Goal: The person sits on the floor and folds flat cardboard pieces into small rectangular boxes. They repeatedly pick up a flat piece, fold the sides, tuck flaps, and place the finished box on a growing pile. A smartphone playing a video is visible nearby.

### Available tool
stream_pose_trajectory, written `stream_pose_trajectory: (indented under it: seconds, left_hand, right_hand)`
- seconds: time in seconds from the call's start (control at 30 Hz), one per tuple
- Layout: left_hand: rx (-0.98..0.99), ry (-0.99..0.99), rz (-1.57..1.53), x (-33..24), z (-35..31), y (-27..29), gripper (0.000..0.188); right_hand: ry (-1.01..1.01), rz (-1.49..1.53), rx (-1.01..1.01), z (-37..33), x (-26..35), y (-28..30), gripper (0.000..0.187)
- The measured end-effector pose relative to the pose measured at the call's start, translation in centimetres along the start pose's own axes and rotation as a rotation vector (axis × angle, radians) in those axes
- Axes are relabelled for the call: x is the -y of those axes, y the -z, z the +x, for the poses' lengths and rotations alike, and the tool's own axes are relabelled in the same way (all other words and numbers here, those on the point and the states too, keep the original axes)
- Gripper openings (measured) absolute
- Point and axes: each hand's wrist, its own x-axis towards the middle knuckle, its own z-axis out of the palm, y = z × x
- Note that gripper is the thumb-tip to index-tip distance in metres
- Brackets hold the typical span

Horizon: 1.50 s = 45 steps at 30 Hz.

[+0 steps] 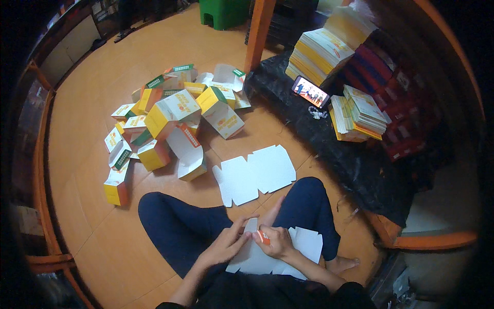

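Note:
In my lap lies a flat carton blank (307,246), its plain white side up, with cut notches along its edges. My left hand (226,246) pinches a narrow white flap of it between thumb and fingers. Close against it, my right hand (277,242) is closed on the same blank, thumb near the left thumb. A small orange piece with a white band (264,237) shows at the right fingers; it looks like a folded printed flap, though the fingers partly cover it. Another flat white blank (256,174) lies on the floor just beyond my feet.
A loose heap of folded yellow, white, green and orange boxes (175,114) covers the floor ahead left. At right, a black-covered platform (329,147) bears stacks of flat cartons (320,54), a lit phone (310,91) and a beaded string (317,113). A green plastic bin (224,13) stands far off.

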Motion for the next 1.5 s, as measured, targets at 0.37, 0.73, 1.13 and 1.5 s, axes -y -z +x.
stream_pose_trajectory:
  seconds: [0.37, 0.73, 1.13, 1.5]
  left_hand:
    - [-0.162, -0.199, -0.025, 3.2, -1.4, -2.4, 0.017]
    - [-0.25, -0.169, -0.183, 4.5, -1.3, -3.5, 0.008]
    - [-0.26, -0.222, -0.111, 5.1, -1.7, -3.3, 0.013]
    - [-0.169, -0.351, -0.197, 5.2, -0.4, -0.1, 0.014]
  right_hand:
    - [-0.013, 0.003, 0.383, 1.1, 1.1, 4.5, 0.04]
    - [-0.127, 0.224, 0.914, 3.2, -2.7, 6.8, 0.073]
    - [-0.154, 0.142, -0.184, -2.1, 0.7, 1.5, 0.035]
    - [-0.178, 0.461, 1.097, 2.3, -7.0, 13.0, 0.077]
